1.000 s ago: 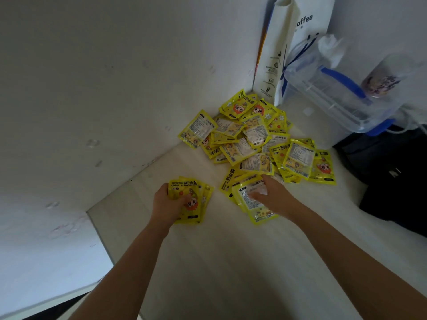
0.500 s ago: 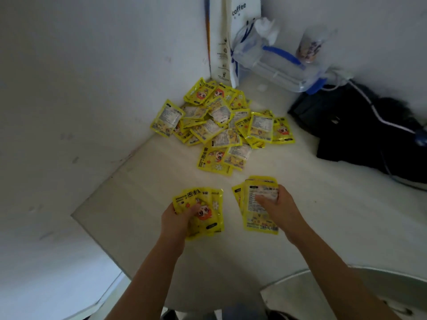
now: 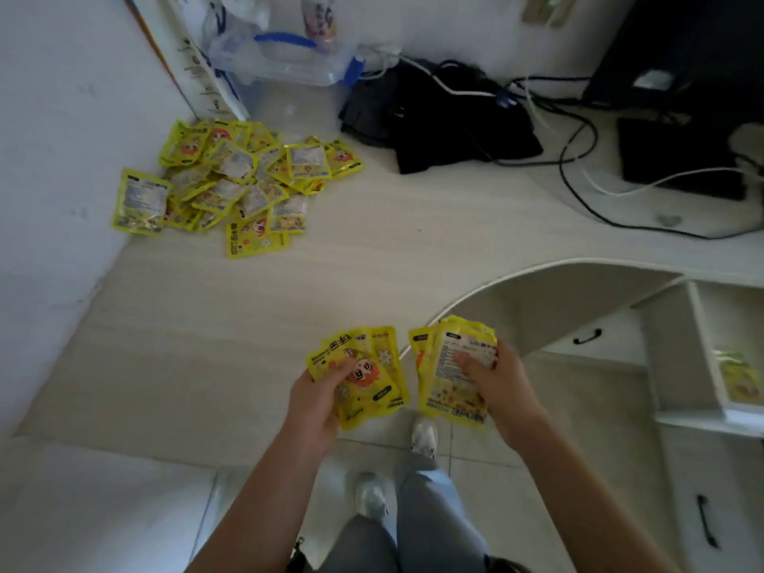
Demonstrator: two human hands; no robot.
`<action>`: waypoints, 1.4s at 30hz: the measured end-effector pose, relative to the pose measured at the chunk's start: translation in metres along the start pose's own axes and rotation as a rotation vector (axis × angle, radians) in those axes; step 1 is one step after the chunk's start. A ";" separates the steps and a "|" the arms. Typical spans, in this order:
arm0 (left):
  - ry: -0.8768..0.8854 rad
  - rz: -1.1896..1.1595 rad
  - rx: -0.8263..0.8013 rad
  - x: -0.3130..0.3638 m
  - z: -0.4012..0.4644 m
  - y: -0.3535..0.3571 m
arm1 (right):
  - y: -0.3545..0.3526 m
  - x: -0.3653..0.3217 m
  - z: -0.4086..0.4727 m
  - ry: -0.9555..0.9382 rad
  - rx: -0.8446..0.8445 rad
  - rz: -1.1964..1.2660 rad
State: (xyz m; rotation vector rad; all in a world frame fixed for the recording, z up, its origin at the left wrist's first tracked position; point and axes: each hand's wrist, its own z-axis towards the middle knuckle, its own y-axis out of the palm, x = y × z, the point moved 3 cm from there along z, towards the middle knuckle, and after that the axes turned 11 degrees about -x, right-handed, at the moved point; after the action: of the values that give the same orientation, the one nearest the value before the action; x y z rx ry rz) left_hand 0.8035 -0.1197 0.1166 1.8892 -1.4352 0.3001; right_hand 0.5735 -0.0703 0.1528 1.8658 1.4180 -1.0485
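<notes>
Here, the left hand [image 3: 318, 401] is gripping a fan [image 3: 372, 380] of yellow packets, its thumb curling over the printed fronts and the other fingers hiding underneath. The top packet is showing a cartoon face with orange hair. Just beside it, the right hand [image 3: 502, 390] is holding a second stack [image 3: 448, 382], backs up, with the thumb pressing across the label text and the fingers wrapping behind. The two bundles are sitting close but apart, with a thin gap running between them. Both are hovering at the near edge of the desk [image 3: 248, 332], where its front is curving inward, and partly over the tiled floor [image 3: 578, 407].

Well away, in the far left corner of the desk, a loose pile [image 3: 231, 179] of the same packets is lying by the wall [image 3: 62, 159], some face up, some face down. Behind the pile, a clear box [image 3: 289, 72] with a blue handle is standing beside a white paper bag [image 3: 198, 72]. A black cloth [image 3: 450, 134] is lying to the right of the box, with cables [image 3: 578, 175] trailing across it and over the desk. Below the hands, light shoes [image 3: 423, 438] and grey trouser legs [image 3: 426, 510] are showing.
</notes>
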 end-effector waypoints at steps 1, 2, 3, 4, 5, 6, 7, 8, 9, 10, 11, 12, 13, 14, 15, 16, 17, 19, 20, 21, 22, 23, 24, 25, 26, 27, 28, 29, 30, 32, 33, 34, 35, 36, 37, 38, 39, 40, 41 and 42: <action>-0.013 0.029 -0.017 -0.009 -0.003 0.011 | -0.015 0.008 -0.010 0.005 0.033 0.024; -0.021 0.056 -0.031 -0.018 -0.006 0.022 | -0.029 0.016 -0.020 0.011 0.064 0.045; -0.026 0.081 -0.046 -0.028 -0.009 0.034 | -0.044 0.024 -0.029 0.020 0.096 0.062; -0.030 0.106 -0.068 -0.037 -0.011 0.046 | -0.060 0.031 -0.038 0.020 0.125 0.076; -0.036 0.135 -0.094 -0.046 -0.014 0.059 | -0.076 0.038 -0.048 0.020 0.152 0.089; -0.044 0.168 -0.124 -0.057 -0.016 0.073 | -0.092 0.044 -0.058 0.022 0.179 0.107; -0.053 0.199 -0.154 -0.069 -0.018 0.086 | -0.109 0.050 -0.068 0.027 0.203 0.128; -0.062 0.228 -0.179 -0.081 -0.021 0.101 | -0.127 0.056 -0.078 0.030 0.228 0.148; -0.070 0.252 -0.196 -0.093 -0.024 0.115 | -0.144 0.061 -0.088 0.029 0.253 0.165; -0.074 0.270 -0.206 -0.105 -0.027 0.130 | -0.162 0.066 -0.098 0.023 0.281 0.178; -0.077 0.285 -0.212 -0.119 -0.031 0.146 | -0.180 0.071 -0.108 0.019 0.309 0.186; -0.080 0.300 -0.218 -0.134 -0.035 0.162 | -0.199 0.076 -0.118 0.018 0.332 0.183; -0.086 0.313 -0.224 -0.149 -0.040 0.177 | -0.218 0.082 -0.128 0.024 0.352 0.178; -0.099 0.325 -0.231 -0.165 -0.044 0.194 | -0.239 0.088 -0.138 0.032 0.369 0.178; -0.115 0.340 -0.238 -0.183 -0.048 0.210 | -0.260 0.094 -0.147 0.038 0.384 0.184; -0.130 0.353 -0.247 -0.200 -0.051 0.227 | -0.281 0.101 -0.156 0.044 0.398 0.189; -0.141 0.362 -0.254 -0.217 -0.054 0.242 | -0.301 0.107 -0.164 0.051 0.410 0.191; -0.160 0.371 -0.264 -0.248 -0.058 0.273 | -0.340 0.118 -0.176 0.062 0.434 0.191; -0.173 0.375 -0.267 -0.262 -0.060 0.288 | -0.358 0.122 -0.182 0.066 0.444 0.192; -0.185 0.381 -0.274 -0.275 -0.062 0.302 | -0.375 0.125 -0.186 0.067 0.451 0.196; -0.192 0.391 -0.285 -0.287 -0.062 0.315 | -0.389 0.128 -0.190 0.068 0.452 0.203; -0.193 0.403 -0.295 -0.297 -0.062 0.328 | -0.403 0.130 -0.193 0.064 0.451 0.214; -0.189 0.413 -0.306 -0.306 -0.060 0.341 | -0.416 0.132 -0.195 0.058 0.448 0.224; -0.181 0.420 -0.314 -0.313 -0.057 0.354 | -0.429 0.133 -0.196 0.052 0.446 0.229; -0.173 0.425 -0.319 -0.320 -0.053 0.367 | -0.441 0.134 -0.195 0.051 0.448 0.227; -0.166 0.429 -0.323 -0.325 -0.049 0.379 | -0.453 0.134 -0.194 0.048 0.453 0.224; -0.164 0.432 -0.328 -0.329 -0.045 0.391 | -0.465 0.135 -0.191 0.047 0.460 0.222; -0.167 0.434 -0.330 -0.333 -0.041 0.402 | -0.476 0.135 -0.187 0.043 0.467 0.227; -0.172 0.439 -0.332 -0.337 -0.036 0.413 | -0.486 0.134 -0.182 0.040 0.472 0.235; -0.183 0.452 -0.339 -0.342 -0.025 0.434 | -0.505 0.131 -0.170 0.034 0.484 0.250; -0.186 0.455 -0.345 -0.344 -0.019 0.443 | -0.515 0.128 -0.162 0.030 0.491 0.253; -0.190 0.460 -0.352 -0.345 -0.013 0.453 | -0.525 0.125 -0.154 0.026 0.493 0.259; -0.196 0.465 -0.357 -0.346 -0.006 0.461 | -0.534 0.121 -0.146 0.022 0.491 0.269; -0.203 0.469 -0.361 -0.347 0.000 0.471 | -0.543 0.116 -0.138 0.020 0.488 0.282; -0.212 0.470 -0.363 -0.346 0.006 0.480 | -0.553 0.111 -0.130 0.015 0.489 0.295; -0.218 0.469 -0.364 -0.346 0.012 0.490 | -0.562 0.107 -0.122 0.009 0.492 0.307; -0.220 0.470 -0.364 -0.346 0.019 0.500 | -0.572 0.102 -0.114 0.003 0.491 0.315; -0.221 0.473 -0.362 -0.346 0.025 0.510 | -0.580 0.096 -0.106 0.003 0.489 0.318; -0.225 0.475 -0.358 -0.346 0.031 0.520 | -0.589 0.092 -0.098 0.006 0.488 0.319; -0.233 0.476 -0.354 -0.346 0.037 0.529 | -0.597 0.087 -0.090 0.009 0.489 0.321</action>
State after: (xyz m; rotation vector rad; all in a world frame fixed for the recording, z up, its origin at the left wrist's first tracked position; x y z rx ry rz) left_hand 0.1943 0.0526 0.1056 1.3178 -1.9482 0.0389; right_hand 0.0333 0.2136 0.1391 2.3423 0.8671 -1.2974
